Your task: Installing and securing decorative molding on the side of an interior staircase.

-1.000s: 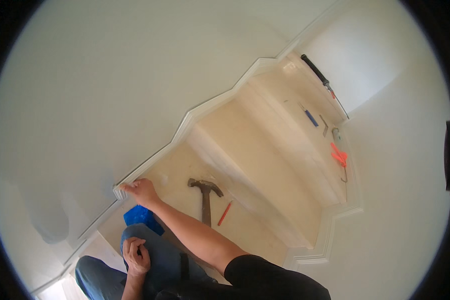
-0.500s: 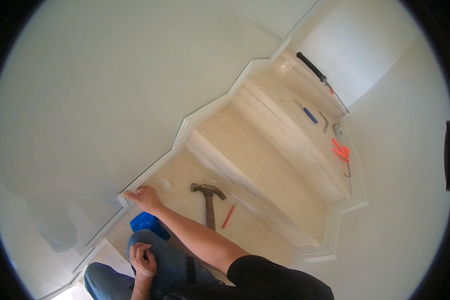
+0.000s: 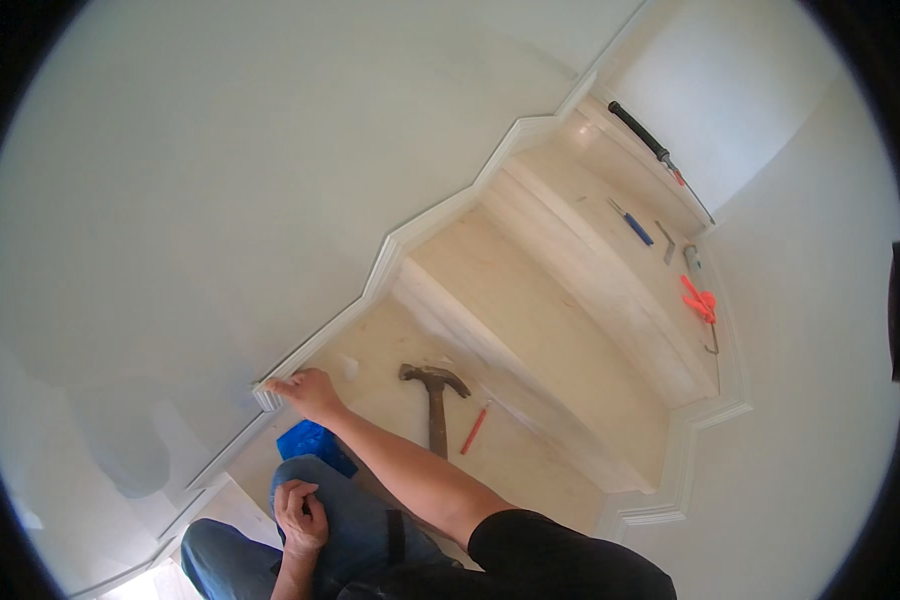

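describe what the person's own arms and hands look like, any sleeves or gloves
The right arm wears a plain black short sleeve and is bare below it. The right hand and left hand are ungloved, with no watch or bracelet visible. The left forearm is bare where it shows; its sleeve is out of sight.

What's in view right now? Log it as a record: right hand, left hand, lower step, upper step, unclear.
Right hand: at the lower end of the white trim, touching it
Left hand: resting on the knee of the jeans, fingers loosely curled, nothing visible in it
Lower step: hammer, red pencil
Upper step: blue-handled tool, flat metal piece, orange tool with hooked rod
Unclear: blue item partly behind the knee
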A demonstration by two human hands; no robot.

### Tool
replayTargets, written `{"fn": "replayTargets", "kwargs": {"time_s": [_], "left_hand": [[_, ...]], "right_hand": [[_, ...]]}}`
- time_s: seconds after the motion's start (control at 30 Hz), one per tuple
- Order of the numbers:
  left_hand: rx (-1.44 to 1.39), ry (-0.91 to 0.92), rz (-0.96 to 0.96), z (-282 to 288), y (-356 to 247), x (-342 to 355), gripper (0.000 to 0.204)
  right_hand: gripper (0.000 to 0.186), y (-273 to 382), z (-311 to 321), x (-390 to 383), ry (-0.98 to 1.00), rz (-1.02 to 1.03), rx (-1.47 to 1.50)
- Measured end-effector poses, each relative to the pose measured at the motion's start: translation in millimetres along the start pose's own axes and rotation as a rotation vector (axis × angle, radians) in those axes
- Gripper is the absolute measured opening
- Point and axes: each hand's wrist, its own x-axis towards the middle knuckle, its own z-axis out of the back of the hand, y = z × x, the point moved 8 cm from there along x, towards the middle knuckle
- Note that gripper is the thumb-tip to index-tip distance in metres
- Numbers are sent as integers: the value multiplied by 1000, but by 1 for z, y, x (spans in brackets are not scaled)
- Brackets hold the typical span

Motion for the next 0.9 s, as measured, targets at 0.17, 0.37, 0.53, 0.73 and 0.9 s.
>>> {"fn": "replayTargets", "kwargs": {"time_s": [0.17, 0.37, 0.53, 0.73, 0.9], "left_hand": [[12, 1, -7, -3, -3, 2, 24], [24, -3, -8, 3, -1, 0, 24], [29, 5, -25, -2, -5, 3, 24], [14, 3, 1, -2, 0, 1, 25], [15, 1, 8, -2, -1, 0, 24]], "right_hand": [[68, 6, 13, -5, -1, -45, 71], [68, 13, 9, -5, 30, -57, 35], [68, -3, 4, -1, -11, 9, -6], [80, 3, 13, -5, -244, 60, 196], [83, 0, 17, -5, -218, 1, 200]]}}
